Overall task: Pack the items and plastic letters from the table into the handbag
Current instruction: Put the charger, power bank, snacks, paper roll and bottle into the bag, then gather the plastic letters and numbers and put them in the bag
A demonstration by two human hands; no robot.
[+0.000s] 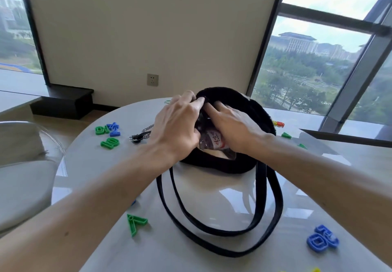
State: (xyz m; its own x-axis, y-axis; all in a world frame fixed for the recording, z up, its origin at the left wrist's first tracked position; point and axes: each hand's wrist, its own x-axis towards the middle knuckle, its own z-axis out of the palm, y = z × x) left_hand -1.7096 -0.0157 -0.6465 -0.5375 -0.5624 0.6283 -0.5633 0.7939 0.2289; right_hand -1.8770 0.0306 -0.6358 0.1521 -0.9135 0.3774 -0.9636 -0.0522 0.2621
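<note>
At the middle of the surface (212, 259) sat the black handbag (237, 106), mouth up, its two straps (265, 218) looped toward the person. Both hands were at the opening. The left hand (176, 123) had its grip closed on the bag's far-left rim, fingers curled over the edge. The right hand (231, 123) lay inside the mouth, fingers fairly straight, pressing down on a clear packet (212, 142) with red print, which sat half in the bag. Plastic letters were scattered round it: green and blue ones (108, 134) off to the left, a green piece (135, 224) near the left forearm, a blue pair (322, 239) at the near right, and small green ones (286, 135) just right of the bag. A key ring on a chain (140, 136) lay beside the left wrist.
</note>
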